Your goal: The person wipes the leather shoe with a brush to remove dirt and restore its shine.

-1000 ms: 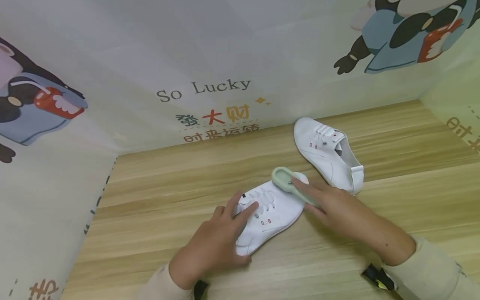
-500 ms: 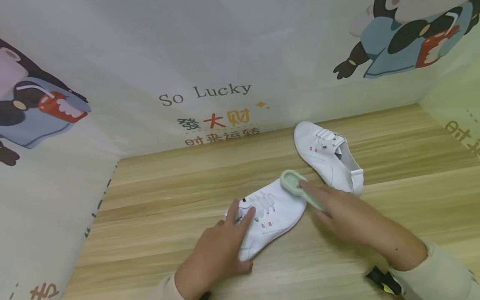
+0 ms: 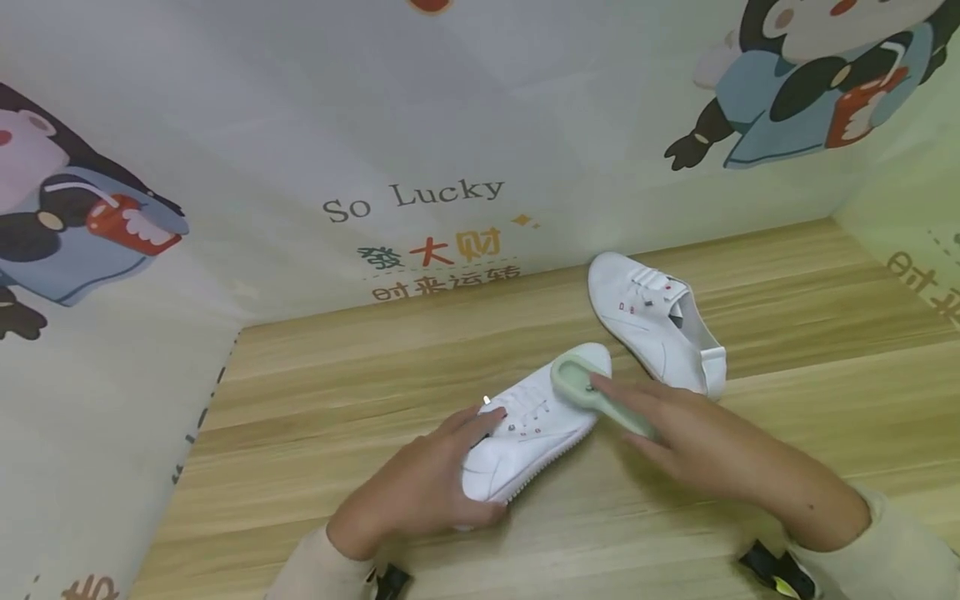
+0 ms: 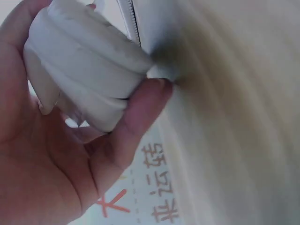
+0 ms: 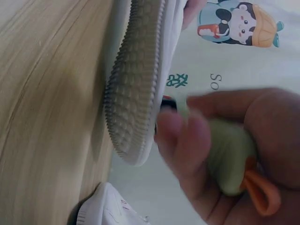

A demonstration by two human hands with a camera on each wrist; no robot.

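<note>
My left hand [image 3: 420, 479] grips a white lace-up shoe [image 3: 491, 467] by its heel end. In the left wrist view the thumb and fingers curl round the pale heel [image 4: 89, 61]. The shoe leans over and its studded sole [image 5: 133, 89] shows in the right wrist view, partly raised off the board. My right hand [image 3: 697, 442] holds a pale green brush [image 3: 572, 379] by the handle, with its round head against the shoe's toe area. An orange loop [image 5: 262, 192] hangs from the handle's end. The brush's underside is mostly hidden.
A second white shoe [image 3: 648, 321] lies on the wood-grain surface [image 3: 337, 358] behind the right hand, its toe near the back wall. Printed walls [image 3: 592, 133] with cartoon figures and lettering enclose the back and both sides.
The gripped shoe has tilted, bringing its side and sole edge into sight, and my left hand closes more round the heel. The brush has shifted right, then slightly back left and down.
</note>
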